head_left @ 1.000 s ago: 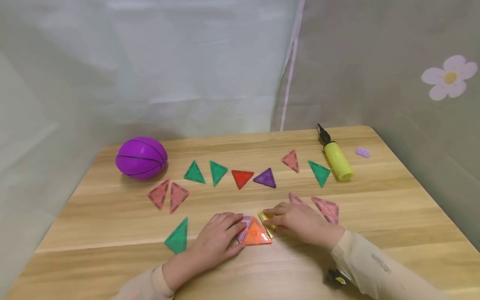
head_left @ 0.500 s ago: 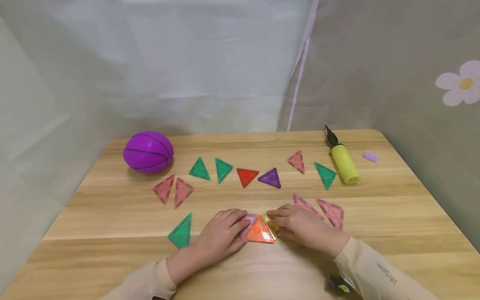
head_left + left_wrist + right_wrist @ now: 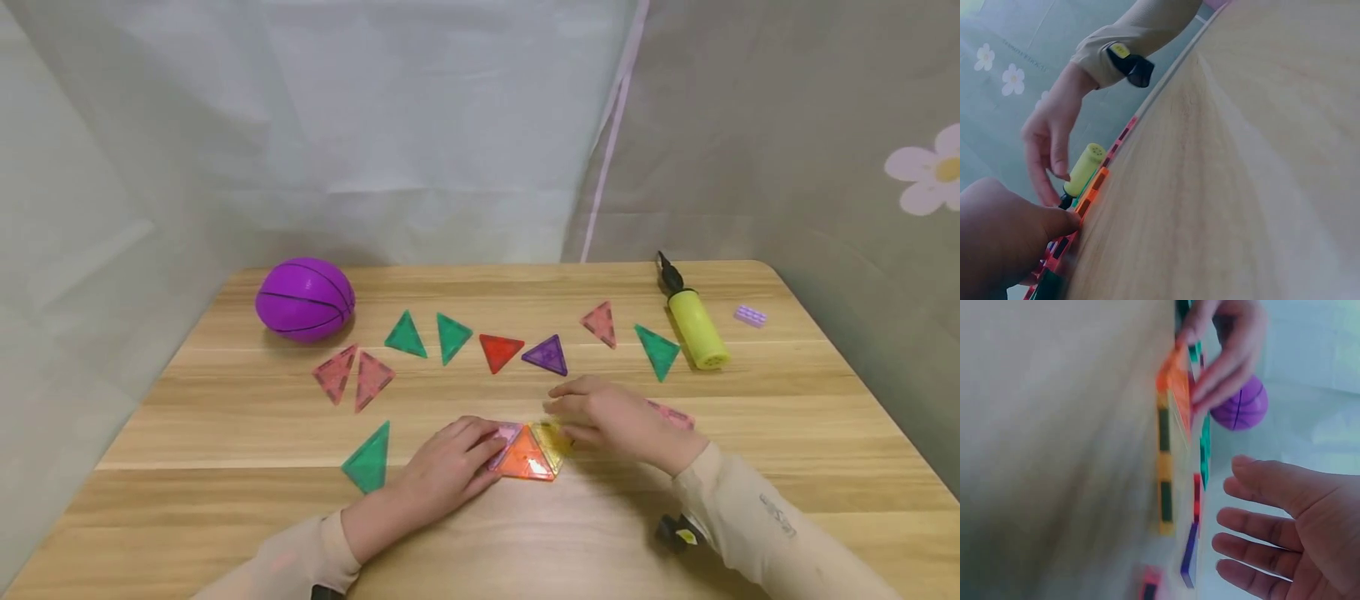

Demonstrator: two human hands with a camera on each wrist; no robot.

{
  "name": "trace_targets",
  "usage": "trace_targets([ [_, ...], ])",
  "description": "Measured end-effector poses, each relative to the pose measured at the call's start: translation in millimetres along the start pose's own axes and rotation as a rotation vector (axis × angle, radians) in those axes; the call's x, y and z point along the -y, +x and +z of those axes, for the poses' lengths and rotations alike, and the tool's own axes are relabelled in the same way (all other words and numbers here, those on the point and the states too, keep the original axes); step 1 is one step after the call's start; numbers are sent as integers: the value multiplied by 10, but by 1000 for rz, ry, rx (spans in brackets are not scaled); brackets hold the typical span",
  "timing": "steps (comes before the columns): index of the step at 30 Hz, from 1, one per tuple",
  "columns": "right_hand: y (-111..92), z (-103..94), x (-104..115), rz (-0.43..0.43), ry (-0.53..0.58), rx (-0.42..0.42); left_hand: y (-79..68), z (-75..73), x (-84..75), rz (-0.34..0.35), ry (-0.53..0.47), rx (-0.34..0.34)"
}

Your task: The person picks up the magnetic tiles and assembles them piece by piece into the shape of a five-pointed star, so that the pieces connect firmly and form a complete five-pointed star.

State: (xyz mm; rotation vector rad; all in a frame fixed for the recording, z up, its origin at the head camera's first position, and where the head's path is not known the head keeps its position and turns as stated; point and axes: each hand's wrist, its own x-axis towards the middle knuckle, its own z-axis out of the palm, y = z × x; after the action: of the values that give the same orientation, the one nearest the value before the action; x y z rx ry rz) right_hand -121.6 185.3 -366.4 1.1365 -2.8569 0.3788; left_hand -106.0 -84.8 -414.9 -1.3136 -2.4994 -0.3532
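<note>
A light purple triangular magnetic tile (image 3: 506, 433), an orange one (image 3: 527, 458) and a yellow one (image 3: 552, 445) lie edge to edge in a row on the table. My left hand (image 3: 450, 465) holds the light purple tile at its left side, fingers over its top and thumb at the near edge. In the left wrist view that thumb comes right up to the orange tile (image 3: 1092, 194). My right hand (image 3: 613, 423) hovers just right of the yellow tile, its fingers apart and holding nothing, as the right wrist view shows. Part of a pink tile (image 3: 671, 414) shows behind the right wrist.
A green tile (image 3: 369, 460) lies left of my left hand. Farther back are pink tiles (image 3: 372, 379), several green tiles (image 3: 406, 335), a red tile (image 3: 500, 352) and a purple tile (image 3: 547, 356). A purple ball (image 3: 306, 300), yellow hand pump (image 3: 697, 329) and small lilac block (image 3: 750, 316) stand behind.
The yellow tile has closed up against the orange one. My right hand has let go of it and lifted slightly away; my left hand stays at the light purple tile. The head view shifted.
</note>
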Motion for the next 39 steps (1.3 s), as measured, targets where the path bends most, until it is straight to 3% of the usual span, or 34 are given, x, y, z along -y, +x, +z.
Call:
trace_targets([
  [7,253,-92,-194,125,-23,-54,-3,-2,8,-22,-12,9],
  [13,454,-96,-333,251,-12,-11,-4,8,20,-38,-18,33],
  [25,721,48,-444,318,-92,68,-7,-1,10,-41,-28,35],
  [39,681,31,-448,293,-64,80,10,-1,5,-50,-46,50],
])
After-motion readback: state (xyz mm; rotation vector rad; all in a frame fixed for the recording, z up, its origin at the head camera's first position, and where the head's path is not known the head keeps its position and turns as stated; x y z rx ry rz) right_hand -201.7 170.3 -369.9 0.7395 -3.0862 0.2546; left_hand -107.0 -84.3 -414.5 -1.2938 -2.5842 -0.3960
